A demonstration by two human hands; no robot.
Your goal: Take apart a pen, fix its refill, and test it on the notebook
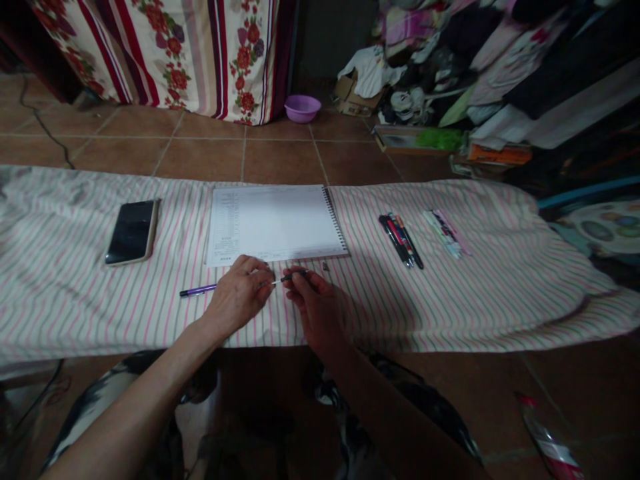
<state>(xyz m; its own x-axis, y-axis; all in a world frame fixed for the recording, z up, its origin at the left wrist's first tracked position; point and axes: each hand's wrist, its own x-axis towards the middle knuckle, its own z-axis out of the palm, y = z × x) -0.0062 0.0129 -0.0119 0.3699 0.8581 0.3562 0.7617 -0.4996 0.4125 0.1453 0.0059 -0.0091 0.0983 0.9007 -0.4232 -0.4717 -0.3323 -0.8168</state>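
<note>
My left hand point(239, 293) rests on the striped cloth point(75, 300), fingers closed around the middle of a purple pen point(197, 291) whose barrel sticks out to the left. My right hand point(317, 303) pinches a thin dark piece point(295, 274), apparently the pen's tip end, just right of the left hand. A thin whitish refill shows between the two hands. A spiral notebook point(275, 223) lies open just beyond both hands.
A black phone point(131, 231) lies at the left on the cloth. Several pens point(401, 240) and a small packet point(445, 233) lie at the right. A tiny part point(325, 266) sits by the notebook corner. Floor beyond holds a purple bowl point(302, 107) and piled clothes point(480, 60).
</note>
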